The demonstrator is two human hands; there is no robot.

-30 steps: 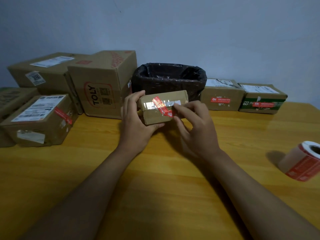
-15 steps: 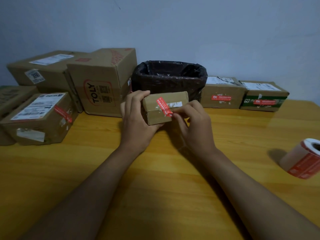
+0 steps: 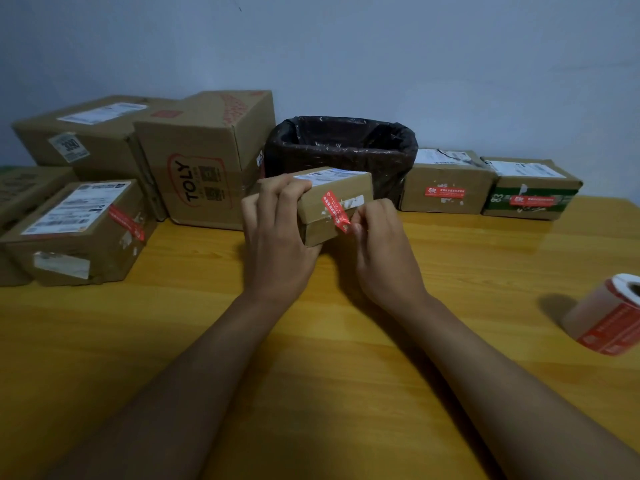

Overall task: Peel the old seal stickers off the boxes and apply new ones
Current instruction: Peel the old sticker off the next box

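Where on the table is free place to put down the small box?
Bare wood lies in front of the hands, between the forearms and the sticker roll, and on the table near the left boxes. The back edge is crowded: cartons, the black bin and two boxes on the right.

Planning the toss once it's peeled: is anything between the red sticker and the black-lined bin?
Only the small cardboard box itself. The left hand holds it right in front of the black-lined bin, while the right hand pinches the red seal sticker.
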